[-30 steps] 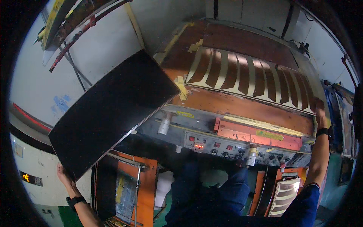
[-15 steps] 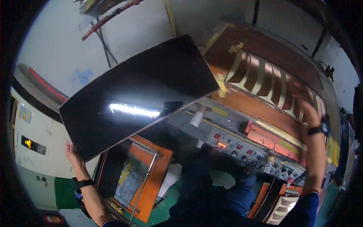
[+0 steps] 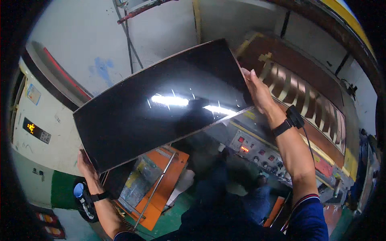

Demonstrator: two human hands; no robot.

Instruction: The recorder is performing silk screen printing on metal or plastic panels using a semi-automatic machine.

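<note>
A large, glossy black rectangular panel (image 3: 132,124) is held up in front of me, its right end tilted away and bright lamp reflections across its face. My left hand (image 3: 87,164) grips its near left corner, with most of the fingers hidden behind the edge. At the panel's right end my right hand (image 3: 258,91) holds the short edge, fingers on the far side. A flat sheet with curved brown and cream strips (image 3: 309,104) lies on the brown worktop, right of my right hand.
Below the worktop runs a grey control panel (image 3: 257,154) with knobs and a lit red display. An orange board with a metal rod (image 3: 167,176) stands under the black panel. At left is a pale cabinet (image 3: 52,116) with a small yellow display.
My right hand has left the patterned sheet and taken hold of the panel's right end. The panel has shifted right in view. My left hand still grips its left corner.
</note>
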